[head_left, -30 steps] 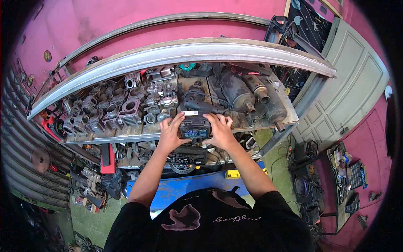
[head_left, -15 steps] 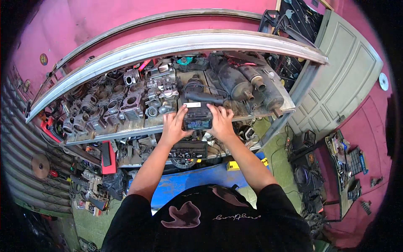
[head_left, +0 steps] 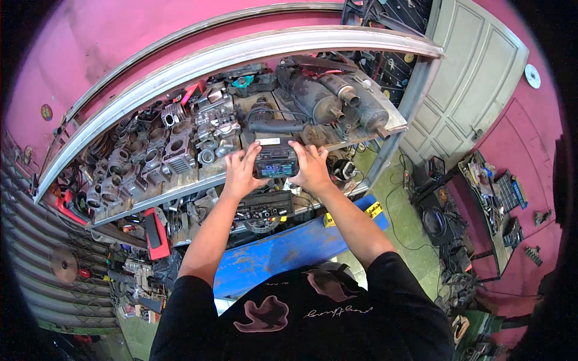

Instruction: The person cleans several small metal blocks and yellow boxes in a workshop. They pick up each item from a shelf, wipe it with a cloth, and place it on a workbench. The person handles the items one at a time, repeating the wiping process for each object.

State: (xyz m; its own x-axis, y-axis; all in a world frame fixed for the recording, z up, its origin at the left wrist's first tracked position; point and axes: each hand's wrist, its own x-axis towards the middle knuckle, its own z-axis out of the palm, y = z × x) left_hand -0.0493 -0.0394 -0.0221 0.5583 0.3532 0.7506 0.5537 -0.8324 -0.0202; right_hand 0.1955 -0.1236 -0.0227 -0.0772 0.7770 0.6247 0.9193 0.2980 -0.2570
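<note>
Half-curled hands [head_left: 242, 173] grip a black box [head_left: 276, 155] at nine and three o'clock. Its white label [head_left: 268, 142] sits toward twelve, bluish print [head_left: 279, 171] toward six.

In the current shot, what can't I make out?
All in the head view:
- Black box: both sides partly covered by the left hand and right hand; its underside faces away from the camera.
- White label on the box: any print is too small.
- Blue surface: near part hidden behind the black shirt.
</note>
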